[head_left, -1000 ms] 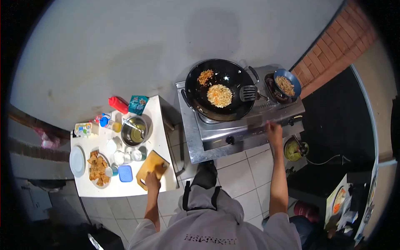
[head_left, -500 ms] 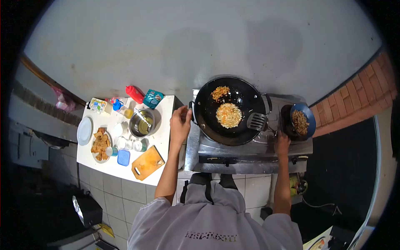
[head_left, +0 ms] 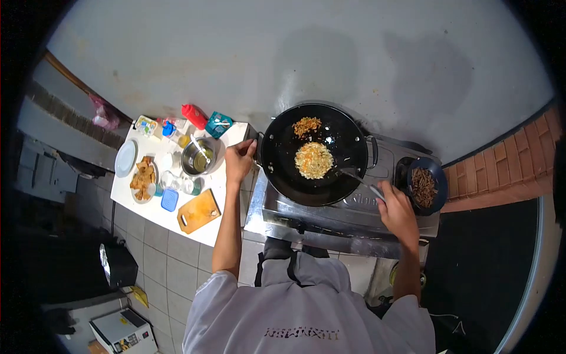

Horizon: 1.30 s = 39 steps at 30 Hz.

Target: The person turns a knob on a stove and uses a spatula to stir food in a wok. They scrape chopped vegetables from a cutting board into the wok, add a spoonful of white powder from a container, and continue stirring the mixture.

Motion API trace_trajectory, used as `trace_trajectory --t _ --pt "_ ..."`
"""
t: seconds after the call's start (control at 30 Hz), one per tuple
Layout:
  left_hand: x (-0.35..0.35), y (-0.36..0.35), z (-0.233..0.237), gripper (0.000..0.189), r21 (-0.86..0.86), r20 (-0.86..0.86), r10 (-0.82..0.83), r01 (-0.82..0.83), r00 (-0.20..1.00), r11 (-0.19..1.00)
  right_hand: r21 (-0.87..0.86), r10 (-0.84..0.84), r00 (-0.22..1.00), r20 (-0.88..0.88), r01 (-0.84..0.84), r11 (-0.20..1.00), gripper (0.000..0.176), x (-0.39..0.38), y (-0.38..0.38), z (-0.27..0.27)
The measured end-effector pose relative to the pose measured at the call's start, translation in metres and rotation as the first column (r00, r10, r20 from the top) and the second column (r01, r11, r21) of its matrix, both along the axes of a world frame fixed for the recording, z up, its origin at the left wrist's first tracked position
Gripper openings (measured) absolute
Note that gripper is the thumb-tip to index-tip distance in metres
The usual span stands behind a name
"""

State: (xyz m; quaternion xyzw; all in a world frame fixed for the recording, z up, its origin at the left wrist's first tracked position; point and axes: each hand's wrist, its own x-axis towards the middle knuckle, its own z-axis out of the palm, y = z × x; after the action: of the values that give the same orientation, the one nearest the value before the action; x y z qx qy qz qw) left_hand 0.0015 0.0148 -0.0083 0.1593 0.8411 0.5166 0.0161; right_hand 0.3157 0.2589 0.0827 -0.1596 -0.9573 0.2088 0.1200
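Note:
A black wok [head_left: 318, 190] sits on the stove, with a small browned heap [head_left: 306, 126] at its far side and a larger pale yellow mass that looks like egg [head_left: 314, 161] near its middle. My left hand [head_left: 239, 160] grips the wok's left handle between thumb and fingers. In my right hand [head_left: 398, 209] is the grey handle of a slotted spatula [head_left: 370, 187]. The spatula's dark head is tilted inside the wok, close to the right edge of the egg. Its tip is hard to make out.
At the right of the stove [head_left: 283, 203] stands a blue pan [head_left: 439, 200] of brown strips. The white table [head_left: 127, 187] at left bears a metal pot [head_left: 214, 171], a cutting board [head_left: 199, 210], a plate of fried food [head_left: 143, 179], a red bottle [head_left: 194, 116] and several jars.
The spatula has turned from lying broad over the wok's right rim to tilting inside, nearer the egg. My right hand has lifted and moved inward. The whole view has rotated slightly.

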Motion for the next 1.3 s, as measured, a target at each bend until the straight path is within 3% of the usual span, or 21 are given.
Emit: trace_trajectory --t 0.13,0.23,0.27,0.37,0.4,0.47,0.53,0.6,0.67,0.73,0.77,0.8,0.9,0.97,1.0,1.07,1.1,1.23,1.3 --pt "0.003 -0.001 0.007 0.031 -0.027 -0.015 -0.004 0.004 1.0 1.0 -0.077 -0.071 0.991 -0.115 0.062 0.995 0.023 -0.034 0.006 -0.001" --pt "0.004 -0.001 0.012 0.033 -0.029 0.024 -0.04 0.041 0.999 0.999 -0.311 -0.422 0.882 -0.209 0.349 0.884 0.018 -0.06 0.014 -0.003" --pt "0.004 -0.001 0.013 0.033 -0.024 0.024 -0.037 0.038 0.999 0.999 -0.306 -0.418 0.884 -0.211 0.346 0.887 0.018 -0.071 0.017 -0.009" --pt "0.004 -0.001 0.016 0.033 0.005 0.078 -0.058 0.058 0.995 0.998 -0.345 -0.416 0.746 -0.52 0.262 0.901 0.018 -0.102 0.012 -0.021" --pt "0.004 -0.002 0.015 0.033 0.006 0.079 -0.067 0.067 0.995 0.998 -0.344 -0.422 0.743 -0.52 0.27 0.899 0.018 -0.104 0.007 -0.021" --pt "0.0 -0.004 0.011 0.031 0.006 0.115 -0.089 0.089 0.989 0.996 -0.066 -0.33 0.861 -0.387 0.331 0.941 0.021 -0.109 -0.002 -0.019" --pt "-0.004 -0.008 0.007 0.031 0.023 0.12 -0.123 0.121 0.985 0.992 -0.081 -0.362 0.864 -0.351 0.357 0.931 0.024 -0.113 -0.006 -0.013" --pt "-0.004 -0.009 0.006 0.026 0.061 -0.002 -0.174 0.174 0.985 0.983 -0.012 -0.387 0.828 -0.406 0.419 0.908 0.025 -0.118 0.001 -0.008" --pt "-0.008 -0.01 0.004 0.025 0.046 -0.003 -0.18 0.179 0.984 0.983 -0.032 -0.417 0.792 -0.446 0.452 0.892 0.032 -0.133 0.01 -0.024" --pt "-0.012 -0.01 -0.001 0.026 0.036 0.086 -0.219 0.216 0.972 0.976 0.016 -0.399 0.808 -0.433 0.45 0.893 0.038 -0.152 0.012 -0.044" --pt "-0.013 -0.012 -0.003 0.026 0.026 -0.024 -0.217 0.218 0.976 0.976 -0.019 -0.368 0.83 -0.42 0.397 0.918 0.041 -0.164 0.008 -0.053" --pt "-0.012 -0.014 -0.001 0.026 0.025 -0.018 -0.227 0.227 0.974 0.974 -0.065 -0.366 0.879 -0.306 0.364 0.929 0.041 -0.17 0.006 -0.052" --pt "-0.017 -0.015 0.001 0.019 0.047 0.034 -0.245 0.243 0.969 0.969 -0.098 -0.423 0.817 -0.392 0.42 0.902 0.038 -0.174 -0.006 -0.035" --pt "-0.02 -0.016 -0.002 0.019 0.035 0.005 -0.253 0.253 0.967 0.967 -0.15 -0.316 0.781 -0.538 0.28 0.948 0.032 -0.174 -0.019 -0.019" --pt "-0.02 -0.016 -0.004 0.019 0.028 -0.029 -0.261 0.262 0.965 0.965 -0.154 -0.326 0.78 -0.535 0.289 0.945 0.032 -0.174 -0.024 -0.023" --pt "-0.022 -0.018 -0.006 0.019 0.04 -0.016 -0.288 0.289 0.957 0.957 -0.003 -0.185 0.92 -0.345 0.196 0.981 0.026 -0.175 -0.031 -0.029" --pt "-0.023 -0.016 -0.006 0.019 0.056 -0.008 -0.299 0.299 0.954 0.953 -0.062 -0.19 0.886 -0.424 0.181 0.982 0.022 -0.17 -0.037 -0.021" --pt "-0.022 -0.017 -0.001 0.02 0.063 0.001 -0.31 0.31 0.951 0.949 -0.253 -0.306 0.843 -0.443 0.21 0.945 0.018 -0.16 -0.056 -0.006" --pt "-0.022 -0.015 0.004 0.021 0.023 -0.026 -0.331 0.331 0.943 0.943 -0.098 -0.076 0.908 -0.411 0.039 0.994 0.016 -0.161 -0.053 -0.019"
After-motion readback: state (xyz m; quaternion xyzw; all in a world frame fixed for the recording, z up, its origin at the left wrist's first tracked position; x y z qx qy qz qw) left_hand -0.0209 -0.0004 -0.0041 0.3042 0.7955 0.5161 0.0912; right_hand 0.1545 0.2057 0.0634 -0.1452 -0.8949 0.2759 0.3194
